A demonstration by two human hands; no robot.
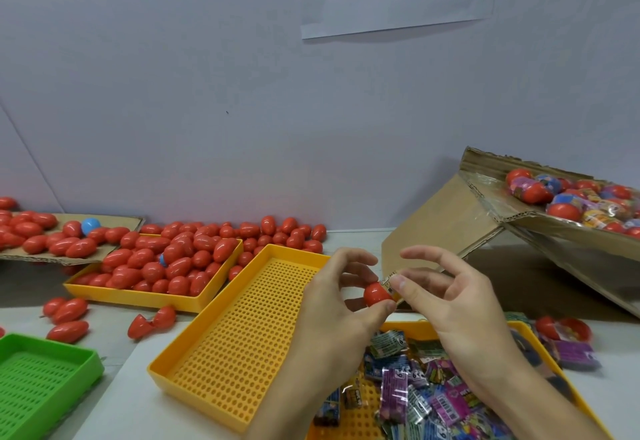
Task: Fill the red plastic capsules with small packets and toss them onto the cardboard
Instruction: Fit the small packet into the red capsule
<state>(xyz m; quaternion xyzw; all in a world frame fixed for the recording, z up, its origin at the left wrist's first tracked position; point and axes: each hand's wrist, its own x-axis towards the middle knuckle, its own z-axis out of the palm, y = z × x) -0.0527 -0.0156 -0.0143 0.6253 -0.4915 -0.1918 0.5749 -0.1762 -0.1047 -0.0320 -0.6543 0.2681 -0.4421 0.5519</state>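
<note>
Packets (pixel 412 394) fill our yellow tray (pixel 585 412) at five o'clock — above, our left hand (pixel 341 295) grips a red capsule (pixel 377 294), our right hand (pixel 457 304) pinching a packet (pixel 390 283) into it.

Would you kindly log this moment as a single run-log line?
step: filling | left hand: holds red capsule | right hand: pushes small packet into it | cardboard: many capsules lying | status: not yet tossed

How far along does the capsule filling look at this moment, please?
Done: many red capsules lie closed on the cardboard at far left and beside it. In hand: the left hand holds a capsule half while the right hand pushes a packet into it. Left: the tray of packets is still well stocked.
</note>
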